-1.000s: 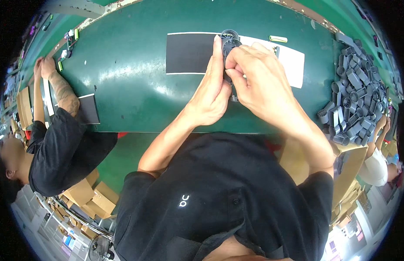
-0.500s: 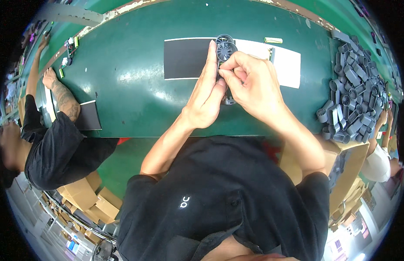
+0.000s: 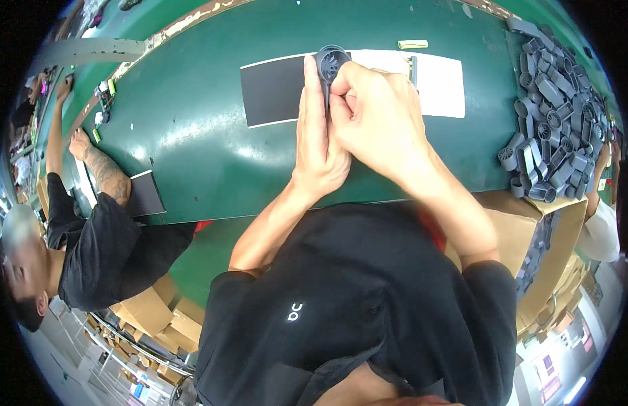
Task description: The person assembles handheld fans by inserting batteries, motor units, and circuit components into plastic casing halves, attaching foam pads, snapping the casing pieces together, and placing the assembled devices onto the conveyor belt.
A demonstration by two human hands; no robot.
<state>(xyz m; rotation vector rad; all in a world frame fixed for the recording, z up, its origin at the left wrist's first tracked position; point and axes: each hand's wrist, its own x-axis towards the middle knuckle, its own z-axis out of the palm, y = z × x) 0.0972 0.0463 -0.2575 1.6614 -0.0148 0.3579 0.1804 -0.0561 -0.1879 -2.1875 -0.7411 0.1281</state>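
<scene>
My left hand (image 3: 314,145) holds a dark grey plastic fan housing (image 3: 333,61) with a round, spoked end. Its fingers point away from me, straight and pressed along the housing's left side. My right hand (image 3: 382,118) is closed in a pinch against the housing's right side, just below the round end. Whatever lies between its fingertips is hidden, as is the lower part of the housing. Both hands hover over a mat with a black half (image 3: 270,95) and a white half (image 3: 444,88). A thin green strip-like part (image 3: 413,70) rests on the white half.
A yellow-green cylindrical cell (image 3: 413,44) lies beyond the mat on the green table (image 3: 212,135). Many grey housings (image 3: 554,122) are heaped at the right edge, above an open cardboard box (image 3: 510,223). At the left, a co-worker's tattooed forearm (image 3: 107,169) rests near small parts (image 3: 104,101).
The view has shifted and tilted slightly. The housing has turned in my hands, its round end now appearing as one ring, and my right hand has closed in over its lower part.
</scene>
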